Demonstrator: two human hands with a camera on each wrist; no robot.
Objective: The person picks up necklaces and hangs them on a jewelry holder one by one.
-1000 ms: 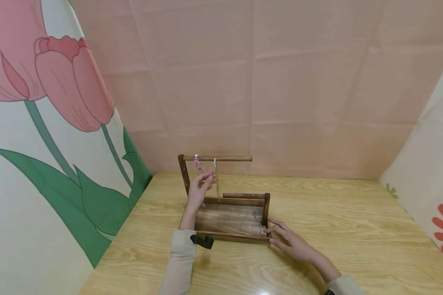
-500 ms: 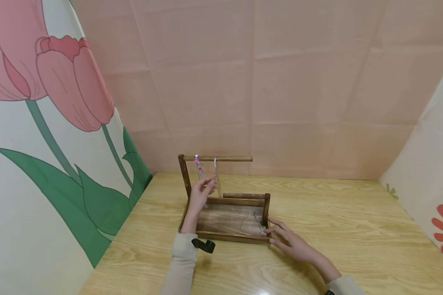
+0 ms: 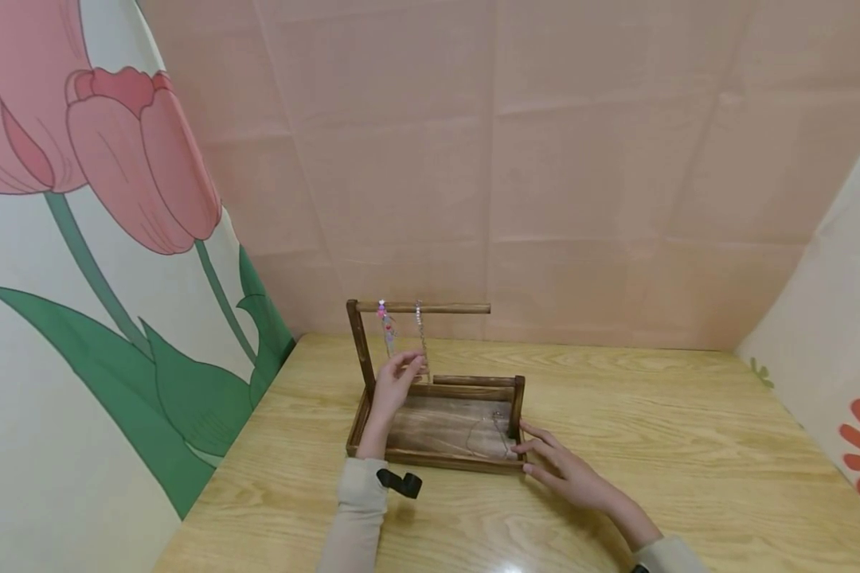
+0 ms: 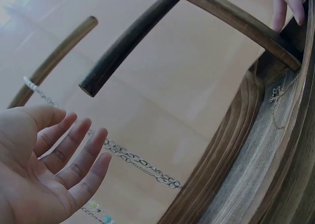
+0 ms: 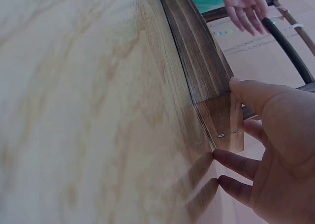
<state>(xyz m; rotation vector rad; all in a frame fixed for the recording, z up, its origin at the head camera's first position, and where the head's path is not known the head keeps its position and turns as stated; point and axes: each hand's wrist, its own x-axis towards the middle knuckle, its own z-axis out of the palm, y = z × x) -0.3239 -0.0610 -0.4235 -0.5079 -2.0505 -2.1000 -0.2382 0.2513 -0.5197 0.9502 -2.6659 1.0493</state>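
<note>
A dark wooden jewelry stand (image 3: 444, 459) has a tray base and two rods. From its upper rod (image 3: 459, 308) hang a silver chain bracelet (image 4: 140, 162) with pale beads and a colourful beaded strand (image 3: 388, 328). My left hand (image 3: 394, 386) is beside the lower part of the silver chain, fingers loosely bent and holding nothing. Whether its fingertips touch the chain cannot be told. At the tray's right end, my right hand (image 3: 569, 477) rests its spread fingers and thumb against the corner. Part of the beaded strand is hidden behind my left hand.
A thin chain (image 4: 278, 106) lies in the tray's right part. The lower rod (image 3: 473, 380) sticks out leftward from the right post (image 3: 517, 406). A pale wooden table (image 3: 652, 430) carries the stand, with a pinkish cloth backdrop (image 3: 545, 199) behind.
My left hand has moved down and slightly right along the hanging silver chain, which now hangs a little differently. The right hand stays at the tray's end.
</note>
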